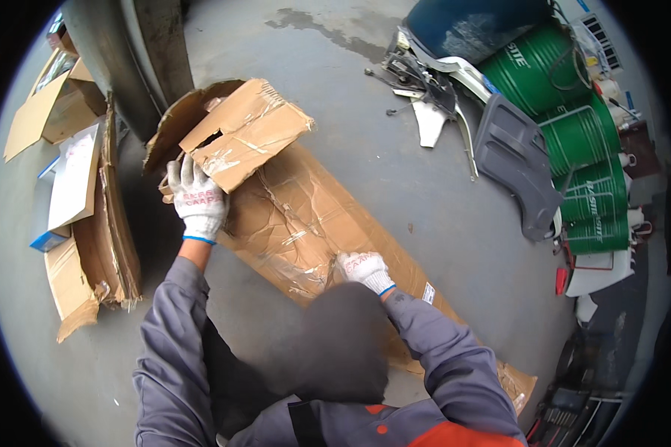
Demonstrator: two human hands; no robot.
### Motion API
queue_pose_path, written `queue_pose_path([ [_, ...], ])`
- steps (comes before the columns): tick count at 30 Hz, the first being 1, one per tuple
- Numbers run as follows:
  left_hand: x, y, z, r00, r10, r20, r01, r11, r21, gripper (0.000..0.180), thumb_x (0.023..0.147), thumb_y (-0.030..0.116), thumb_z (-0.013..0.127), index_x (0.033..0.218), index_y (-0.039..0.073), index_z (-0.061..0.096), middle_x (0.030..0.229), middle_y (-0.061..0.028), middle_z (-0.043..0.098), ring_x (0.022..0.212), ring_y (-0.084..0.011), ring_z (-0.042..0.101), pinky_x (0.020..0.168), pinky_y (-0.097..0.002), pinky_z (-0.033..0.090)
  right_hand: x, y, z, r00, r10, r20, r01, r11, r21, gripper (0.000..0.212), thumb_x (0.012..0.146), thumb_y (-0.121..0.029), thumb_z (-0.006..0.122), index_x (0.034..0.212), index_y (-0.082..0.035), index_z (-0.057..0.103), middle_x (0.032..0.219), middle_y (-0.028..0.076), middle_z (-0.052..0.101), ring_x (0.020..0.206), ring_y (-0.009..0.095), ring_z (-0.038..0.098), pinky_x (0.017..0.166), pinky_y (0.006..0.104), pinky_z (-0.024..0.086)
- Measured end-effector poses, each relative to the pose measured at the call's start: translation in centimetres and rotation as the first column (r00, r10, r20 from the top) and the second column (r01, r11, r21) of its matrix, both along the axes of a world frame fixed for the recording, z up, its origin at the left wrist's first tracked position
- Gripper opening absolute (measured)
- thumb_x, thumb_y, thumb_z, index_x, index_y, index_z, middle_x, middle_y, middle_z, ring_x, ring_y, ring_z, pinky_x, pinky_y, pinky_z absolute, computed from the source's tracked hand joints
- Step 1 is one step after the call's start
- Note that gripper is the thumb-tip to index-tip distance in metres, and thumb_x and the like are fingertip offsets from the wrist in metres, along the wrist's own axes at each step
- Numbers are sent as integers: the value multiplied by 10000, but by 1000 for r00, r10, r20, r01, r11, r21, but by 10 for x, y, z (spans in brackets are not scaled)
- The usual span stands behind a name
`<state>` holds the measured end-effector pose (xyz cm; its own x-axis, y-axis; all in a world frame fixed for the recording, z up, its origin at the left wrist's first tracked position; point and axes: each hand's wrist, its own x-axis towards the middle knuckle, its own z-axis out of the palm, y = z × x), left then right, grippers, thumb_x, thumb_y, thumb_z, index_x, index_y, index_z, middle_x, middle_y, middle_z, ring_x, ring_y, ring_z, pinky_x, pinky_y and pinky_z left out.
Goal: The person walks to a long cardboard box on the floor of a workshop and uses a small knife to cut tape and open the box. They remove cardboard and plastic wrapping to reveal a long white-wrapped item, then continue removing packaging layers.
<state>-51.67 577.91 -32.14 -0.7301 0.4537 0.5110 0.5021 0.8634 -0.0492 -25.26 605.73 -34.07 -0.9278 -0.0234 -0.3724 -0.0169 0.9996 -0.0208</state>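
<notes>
While the left hand (198,201) clamps its grip on the torn flap (247,134) and the right hand (365,270) presses flat on the long cardboard box (306,223) lying on the floor (395,171), the creased flap could rip off if yanked.

Flattened box (306,216): brown corrugated cardboard, matt, creased, with glossy clear tape strips peeling. Left hand (197,197) and right hand (365,268): white knitted cloth gloves, coarse weave, blue cuffs. Sleeves: grey woven fabric, matt. Floor (335,97): grey concrete, smooth, dull, one damp stain. Drums (574,127): green painted metal, semi-gloss. Panel (514,164) beside them: dark grey moulded plastic, matt. Cardboard stack (104,223): rough, torn edges.
</notes>
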Motion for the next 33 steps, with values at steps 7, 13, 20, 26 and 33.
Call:
queue_pose_path([
  [7, 112, 85, -13, 703, -338, 626, 49, 900, 432, 384, 861, 215, 663, 1231, 118, 643, 1408, -159, 537, 1286, -389, 520, 1071, -486, 437, 55, 9, 38, 992, -58, 113, 33, 977, 212, 164, 868, -129, 560, 980, -52, 651, 823, 169, 730, 778, 343, 737, 672, 484, 553],
  [13, 136, 109, -13, 523, -365, 770, -618, 459, 638, 440, 896, 177, 633, 1284, -13, 553, 1159, -222, 673, 1086, -373, 652, 970, -426, 498, 64, 7, 46, 994, -36, 106, 14, 979, 205, 124, 855, -120, 571, 940, -62, 639, 827, 149, 731, 785, 319, 740, 696, 467, 561],
  [20, 131, 122, -63, 257, -679, 688, -825, 216, 522, 277, 905, 166, 639, 1124, 6, 585, 925, -135, 655, 816, -251, 637, 771, -369, 541, 66, 12, 37, 991, -127, -35, 131, 974, 182, 123, 846, -128, 575, 936, -81, 644, 838, 138, 732, 772, 295, 734, 695, 433, 561],
  [26, 115, 121, -52, 65, -861, 505, -840, 226, 494, 197, 983, 231, 594, 1015, 37, 572, 922, -123, 640, 709, -224, 656, 598, -341, 585, 65, 12, 23, 979, -147, -141, 167, 975, 146, 111, 856, -142, 597, 937, -81, 644, 817, 143, 726, 778, 318, 731, 666, 447, 562],
  [33, 103, 114, -51, -354, -776, 523, -726, 580, 370, 397, 1015, 339, 592, 1172, -25, 598, 946, -151, 704, 581, -220, 662, 466, -300, 549, 73, 26, 29, 972, -209, -103, 218, 972, 92, 241, 998, -291, 537, 932, -86, 645, 821, 161, 723, 773, 344, 721, 680, 474, 559],
])
